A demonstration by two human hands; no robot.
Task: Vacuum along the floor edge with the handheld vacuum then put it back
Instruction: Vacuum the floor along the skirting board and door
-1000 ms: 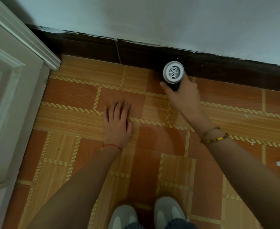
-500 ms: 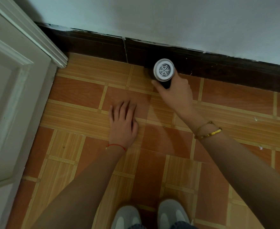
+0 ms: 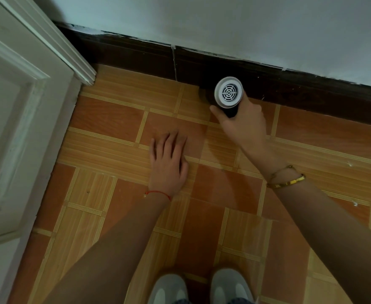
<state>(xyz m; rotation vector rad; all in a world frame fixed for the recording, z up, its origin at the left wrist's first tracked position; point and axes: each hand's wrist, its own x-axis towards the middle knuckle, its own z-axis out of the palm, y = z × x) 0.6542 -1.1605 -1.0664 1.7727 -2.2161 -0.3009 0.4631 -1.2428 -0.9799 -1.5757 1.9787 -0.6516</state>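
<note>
Orange tiled floor [image 3: 105, 119] runs under me, my grey shoes [image 3: 202, 286] nearest. Further out, my left hand [image 3: 168, 165] lies flat on a tile, fingers spread slightly, holding nothing. Beyond it, my right hand [image 3: 243, 126] wraps the vacuum [image 3: 228, 93], whose front end meets the dark skirting board [image 3: 136, 55] below the wall [image 3: 224, 23], door [image 3: 15, 106] at left.

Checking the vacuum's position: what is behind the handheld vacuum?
Behind the handheld vacuum, held by the right hand, runs the dark skirting board below the pale wall. Its nozzle end is hidden by the body, so contact with the floor edge cannot be seen.
</note>
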